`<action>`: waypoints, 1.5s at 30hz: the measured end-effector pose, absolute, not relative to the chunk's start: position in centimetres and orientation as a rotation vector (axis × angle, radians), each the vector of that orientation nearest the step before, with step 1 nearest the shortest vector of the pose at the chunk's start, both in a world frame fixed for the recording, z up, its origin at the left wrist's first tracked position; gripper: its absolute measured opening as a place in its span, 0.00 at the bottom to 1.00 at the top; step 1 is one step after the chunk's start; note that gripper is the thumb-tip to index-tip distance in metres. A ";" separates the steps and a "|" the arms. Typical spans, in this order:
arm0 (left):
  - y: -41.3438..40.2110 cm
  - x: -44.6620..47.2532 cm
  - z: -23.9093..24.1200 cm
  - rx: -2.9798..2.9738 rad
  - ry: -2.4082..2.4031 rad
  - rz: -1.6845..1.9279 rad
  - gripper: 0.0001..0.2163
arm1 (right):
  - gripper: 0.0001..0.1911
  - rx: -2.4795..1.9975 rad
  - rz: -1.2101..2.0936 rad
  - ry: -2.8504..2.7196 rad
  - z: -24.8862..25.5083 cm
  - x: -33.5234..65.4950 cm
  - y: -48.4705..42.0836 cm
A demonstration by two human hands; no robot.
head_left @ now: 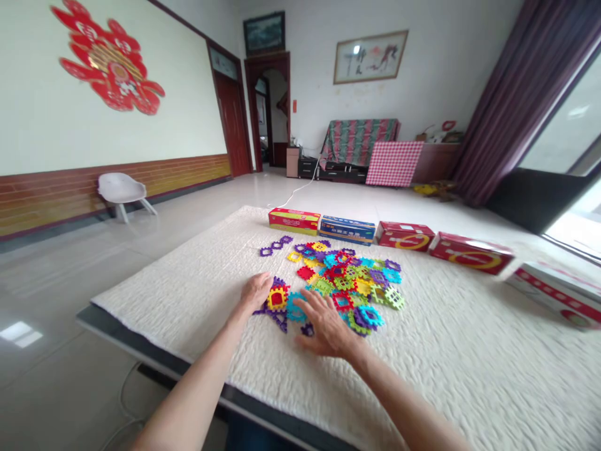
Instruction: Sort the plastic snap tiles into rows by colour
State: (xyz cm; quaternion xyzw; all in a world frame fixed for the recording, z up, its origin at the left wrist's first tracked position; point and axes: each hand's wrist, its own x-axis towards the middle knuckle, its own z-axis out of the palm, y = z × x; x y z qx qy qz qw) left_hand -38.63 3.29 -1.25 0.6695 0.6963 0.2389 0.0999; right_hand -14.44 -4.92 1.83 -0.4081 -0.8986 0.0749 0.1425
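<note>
Interlocking plastic building pieces in several colours lie in a loose pile (345, 279) on the cream quilted cover. My left hand (256, 291) is at the pile's near left, its curled fingers against a small cluster of joined building pieces: a yellow-and-red square (277, 298) with purple triangles (280, 319) around it. Parts of those fingers are hidden. Over the near side of the pile my right hand (323, 322) is spread palm down, fingers apart, touching or just above a light blue square piece (295, 307). A small purple piece (307, 329) lies beside its thumb.
A joined row of purple pieces (276, 246) lies behind the left hand. Along the far edge stand a red-and-yellow box (294, 220), a blue box (347, 230) and two red boxes (406, 236); a white-and-red box (556, 294) is at right. The cover (188, 282) ends at the table edge.
</note>
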 end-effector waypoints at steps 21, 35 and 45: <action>4.0 -27.6 -1.3 1.787 1.968 1.291 0.16 | 0.30 -1.292 0.134 -2.156 -1.0 -11.3 -3.2; 11.2 -21.0 1.0 1.871 1.736 1.274 0.13 | 0.21 -1.527 -0.133 -1.681 -1.1 -8.3 -0.4; 17.8 -34.4 -0.1 2.121 2.235 0.854 0.16 | 0.17 -1.357 -0.066 -2.176 1.9 -12.0 4.1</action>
